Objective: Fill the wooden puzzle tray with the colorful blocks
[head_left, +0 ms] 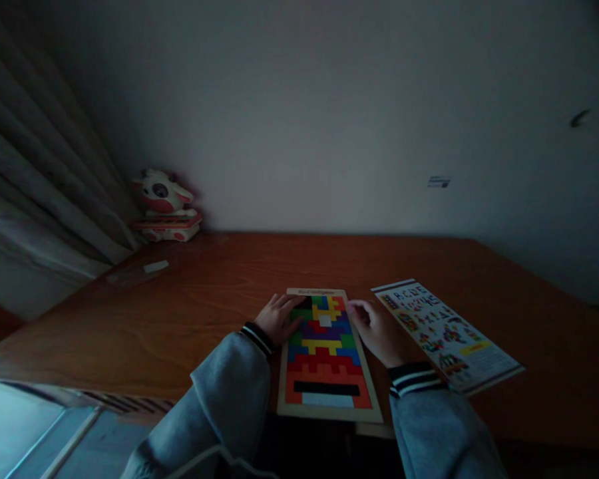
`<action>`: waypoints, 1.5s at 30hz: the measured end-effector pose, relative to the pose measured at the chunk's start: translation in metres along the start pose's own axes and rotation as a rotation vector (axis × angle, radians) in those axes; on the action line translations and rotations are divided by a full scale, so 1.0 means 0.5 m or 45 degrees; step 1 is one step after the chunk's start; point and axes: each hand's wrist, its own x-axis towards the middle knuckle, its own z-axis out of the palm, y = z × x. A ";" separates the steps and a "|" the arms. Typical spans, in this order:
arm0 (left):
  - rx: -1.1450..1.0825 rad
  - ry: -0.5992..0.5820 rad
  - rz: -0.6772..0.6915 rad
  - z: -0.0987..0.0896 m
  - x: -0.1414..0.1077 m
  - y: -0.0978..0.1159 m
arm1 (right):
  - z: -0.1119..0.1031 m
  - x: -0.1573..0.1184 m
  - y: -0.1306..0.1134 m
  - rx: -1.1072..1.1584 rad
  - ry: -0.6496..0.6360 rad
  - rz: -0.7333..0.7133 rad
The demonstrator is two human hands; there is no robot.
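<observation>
A wooden block-puzzle board (pixel 329 413) lies lengthwise before me, filled with coloured pieces in red, orange, yellow, green, blue and purple. Dark bare patches show at its upper left corner and, as a long bar, near the bottom. A white piece (pixel 325 321) sits in the upper middle and a wider white piece (pixel 327 399) at the near end. My left hand (pixel 278 318) rests over the board's upper left edge, fingers stretched out. Beside the upper right edge, my right hand (pixel 372 329) has its fingers curled together; whatever is between them is hidden.
A printed instruction sheet (pixel 449 332) lies right of my right hand on the brown wooden table (pixel 219 299). A cow-shaped toy (pixel 164 206) stands at the back left, with a small white slip (pixel 156 266) before it. A curtain (pixel 40 153) hangs at left.
</observation>
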 end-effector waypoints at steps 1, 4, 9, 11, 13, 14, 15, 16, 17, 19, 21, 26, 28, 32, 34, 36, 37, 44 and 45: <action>0.033 0.007 -0.043 -0.005 -0.016 0.003 | -0.004 -0.013 -0.002 0.010 0.001 0.002; 0.071 0.018 -0.094 -0.019 -0.071 0.026 | -0.017 -0.054 -0.015 0.039 -0.005 -0.001; 0.116 0.042 -0.144 -0.052 -0.158 0.085 | -0.044 -0.130 -0.033 0.047 -0.100 -0.027; 0.125 0.024 -0.123 -0.065 -0.186 0.103 | -0.053 -0.162 -0.033 0.028 -0.144 -0.017; 0.128 -0.018 -0.078 -0.073 -0.210 0.116 | -0.060 -0.192 -0.031 -0.008 -0.178 -0.045; 0.134 -0.043 -0.054 -0.075 -0.219 0.120 | -0.061 -0.205 -0.030 -0.035 -0.189 -0.081; 0.145 -0.070 -0.036 -0.076 -0.226 0.123 | -0.062 -0.215 -0.030 -0.070 -0.195 -0.117; 0.161 -0.094 -0.027 -0.077 -0.232 0.124 | -0.061 -0.223 -0.029 -0.109 -0.203 -0.150; 0.179 -0.118 -0.026 -0.077 -0.235 0.125 | -0.059 -0.227 -0.030 -0.147 -0.213 -0.174; 0.213 -0.160 -0.046 -0.075 -0.234 0.122 | -0.054 -0.224 -0.032 -0.216 -0.255 -0.194; 0.239 -0.193 -0.086 -0.073 -0.223 0.115 | -0.046 -0.207 -0.037 -0.272 -0.320 -0.201; 0.245 -0.327 -0.254 -0.074 -0.157 0.079 | -0.019 -0.129 -0.047 -0.419 -0.486 -0.141; 0.228 -0.350 -0.290 -0.074 -0.130 0.063 | -0.003 -0.101 -0.043 -0.458 -0.502 -0.117; 0.145 -0.268 -0.302 -0.070 -0.107 0.039 | 0.025 -0.077 -0.021 -0.454 -0.366 -0.137; 0.067 -0.208 -0.329 -0.068 -0.108 0.030 | 0.032 -0.078 -0.008 -0.396 -0.250 -0.151; -0.065 -0.133 -0.360 -0.069 -0.110 0.020 | 0.034 -0.083 0.001 -0.326 -0.155 -0.139; -0.149 -0.087 -0.382 -0.071 -0.111 0.015 | 0.033 -0.085 0.003 -0.300 -0.123 -0.124; -0.309 0.044 -0.447 -0.086 -0.107 -0.008 | 0.031 -0.087 0.005 -0.396 -0.109 -0.126; -0.283 0.024 -0.390 -0.085 -0.106 -0.006 | 0.032 -0.087 0.005 -0.434 -0.113 -0.135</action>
